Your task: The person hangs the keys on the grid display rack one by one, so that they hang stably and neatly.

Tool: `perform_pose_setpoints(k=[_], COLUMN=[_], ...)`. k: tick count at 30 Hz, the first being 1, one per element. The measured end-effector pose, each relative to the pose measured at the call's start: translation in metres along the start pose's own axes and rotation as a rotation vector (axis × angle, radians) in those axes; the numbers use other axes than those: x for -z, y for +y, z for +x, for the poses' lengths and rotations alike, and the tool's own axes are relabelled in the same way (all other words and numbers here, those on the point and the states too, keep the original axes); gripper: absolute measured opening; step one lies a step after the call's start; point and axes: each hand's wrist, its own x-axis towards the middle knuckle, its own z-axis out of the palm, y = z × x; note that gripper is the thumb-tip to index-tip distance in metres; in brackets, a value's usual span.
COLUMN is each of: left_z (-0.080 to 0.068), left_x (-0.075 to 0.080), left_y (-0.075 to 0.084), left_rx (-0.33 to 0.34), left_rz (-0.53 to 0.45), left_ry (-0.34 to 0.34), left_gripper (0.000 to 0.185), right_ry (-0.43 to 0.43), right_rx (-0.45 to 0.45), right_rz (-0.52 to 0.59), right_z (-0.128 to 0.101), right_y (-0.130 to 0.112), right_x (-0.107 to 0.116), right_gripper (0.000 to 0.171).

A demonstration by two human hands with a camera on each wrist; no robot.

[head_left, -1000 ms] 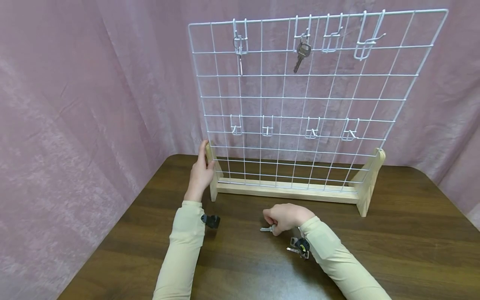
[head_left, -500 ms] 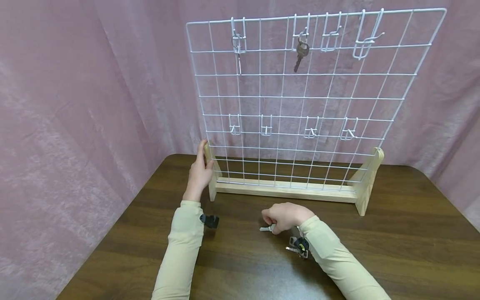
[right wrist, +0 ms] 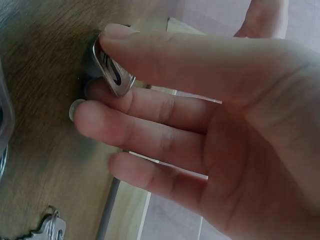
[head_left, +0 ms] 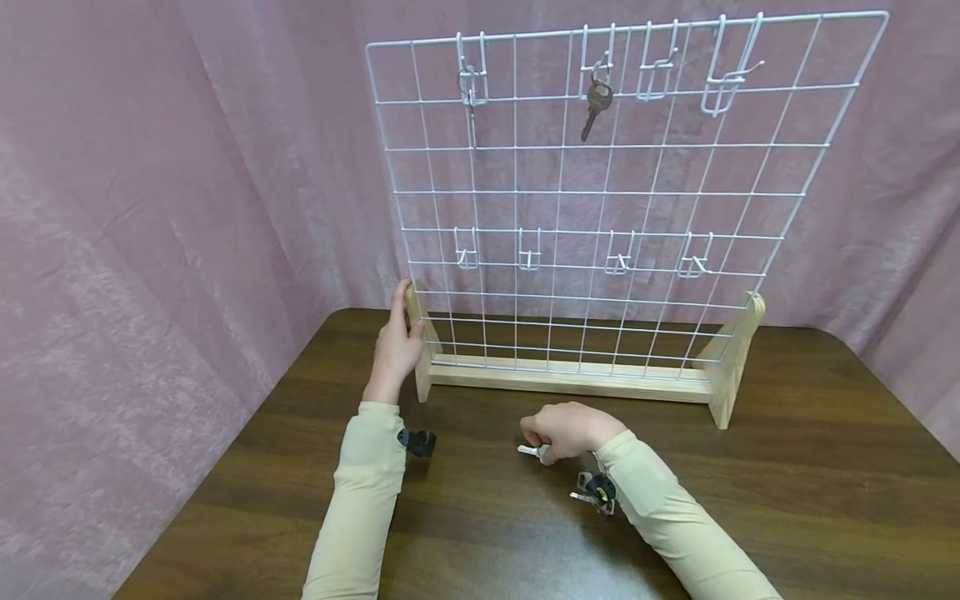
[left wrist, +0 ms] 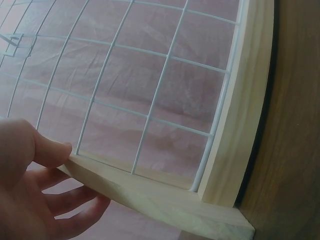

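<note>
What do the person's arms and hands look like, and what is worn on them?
Both arms wear long, close-fitting sleeves of pale cream-yellow cloth that end at the wrists. The left hand and right hand are bare, without gloves or rings in view. A small black camera is fixed at the left wrist, and another black device at the right wrist.

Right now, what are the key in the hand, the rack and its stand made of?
The key looks like shiny silver metal; it gleams between thumb and finger of the right hand. The rack seems to be thin wire coated white. The stand looks like pale bare wood, with faint grain.
</note>
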Motion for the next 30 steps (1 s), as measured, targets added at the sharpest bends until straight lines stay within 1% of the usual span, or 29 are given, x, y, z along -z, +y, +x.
perform_pose_setpoints(k=[4,9,14,16,18,21,25,27,30], left_z=[0.001,0.002,0.002,0.001,0.001,0.002,0.002,0.002,0.002], left_x=[0.0,0.0,0.0,0.0,-0.001,-0.001,-0.001,-0.001,-0.001], left_y=[0.0,-0.001,-0.001,-0.002,-0.002,-0.002,-0.001,0.0,0.0], left_rx=[0.006,0.008,0.007,0.01,0.011,0.009,0.01,0.014,0.016], left_rz=[0.002,0.005,0.004,0.001,0.0,-0.003,-0.011,-0.012,-0.009], left_ry=[0.002,0.005,0.002,-0.003,-0.006,-0.011,-0.014,-0.016,-0.02], left_gripper=[0.068,0.067,0.068,0.068,0.068,0.068,0.068,0.068,0.068], right_ry=[0.013,0.049,0.063,0.082,0.115,0.203,0.315,0.343,0.357], right_rx=[0.016,0.061,0.078,0.088,0.096,0.116,0.113,0.103,0.09], right_rz=[-0.013,-0.026,-0.023,-0.027,-0.035,-0.076,-0.129,-0.136,-0.124], right_z=[0.0,-0.001,-0.002,-0.003,-0.004,-0.005,-0.007,-0.008,-0.011], right_y=[0.0,0.0,0.002,0.003,0.004,0.005,0.005,0.005,0.005], right_x=[0.0,0.002,0.005,0.007,0.009,0.012,0.017,0.02,0.024], right_gripper=[0.024,0.026,0.023,0.021,0.02,0.019,0.019,0.018,0.018])
